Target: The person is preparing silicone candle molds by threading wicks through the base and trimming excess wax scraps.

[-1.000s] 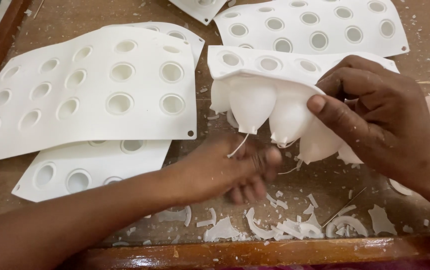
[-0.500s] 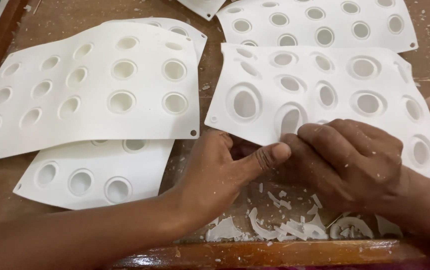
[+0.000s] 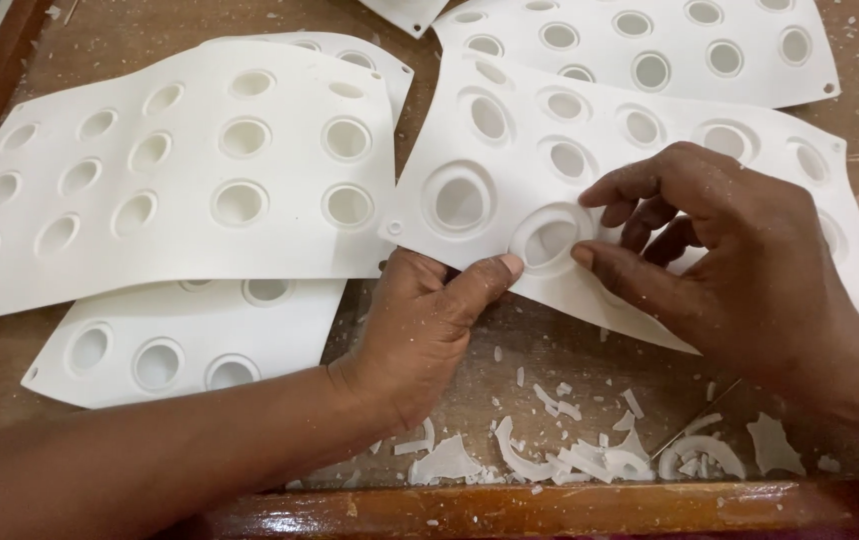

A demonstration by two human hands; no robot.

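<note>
Now both hands (image 3: 590, 290) w/ floppy white mould sheet (image 3: 510, 170)

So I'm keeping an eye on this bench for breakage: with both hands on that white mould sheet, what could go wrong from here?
1. The left hand and right hand pinch the soft white mould sheet around one cavity; hard squeezing might tear the thin rim.
2. White flakes litter the table edge; they could get brushed off or stick to the sheet.
3. The held sheet overlaps the one behind it, so tugging may drag that one.
</note>
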